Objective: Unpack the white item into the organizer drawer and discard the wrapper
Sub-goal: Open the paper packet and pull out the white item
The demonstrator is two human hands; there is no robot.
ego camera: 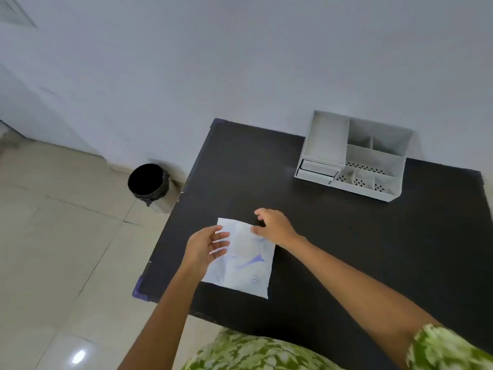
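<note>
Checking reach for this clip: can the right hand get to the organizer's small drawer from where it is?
Probably yes: bare black table lies between the right hand and the drawer, at the organizer's front left.

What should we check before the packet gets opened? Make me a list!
1. Packet flat on the table: ok.
2. Both hands at its top edge, left hand and right hand: ok.
3. Packet already torn open: cannot tell.
4. Organizer within view on the table, upright: ok.
5. Its drawer pulled open enough: cannot tell.
6. Bin on the floor beside the table, open on top for the wrapper: ok.
</note>
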